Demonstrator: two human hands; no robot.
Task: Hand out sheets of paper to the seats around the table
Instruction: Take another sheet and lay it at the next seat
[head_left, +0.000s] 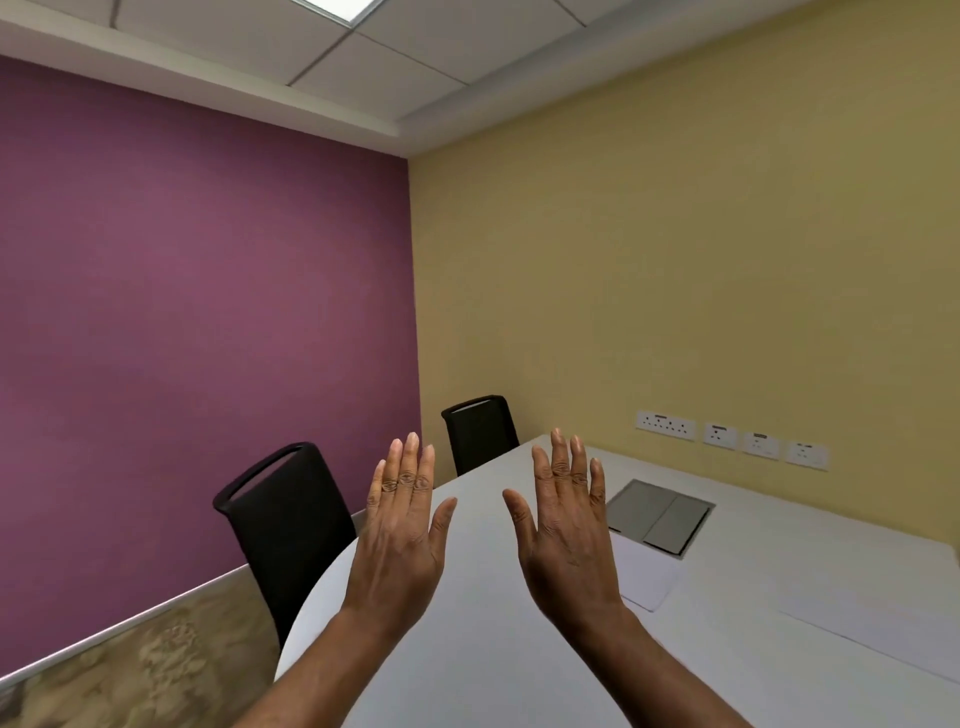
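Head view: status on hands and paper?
Left hand and right hand raised, fingers straight, empty. Near sheet beside right hand, second sheet further right, both flat on table. Nothing on them.

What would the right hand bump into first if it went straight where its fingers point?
The right hand hovers open above the white table, fingers aimed at the yellow wall; the way looks free until that wall, though depth is unclear.

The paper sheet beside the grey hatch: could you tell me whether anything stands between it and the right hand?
Nothing visible does. The right hand hovers open just left of the paper sheet, which lies flat on the table before the grey hatch, nothing on it.
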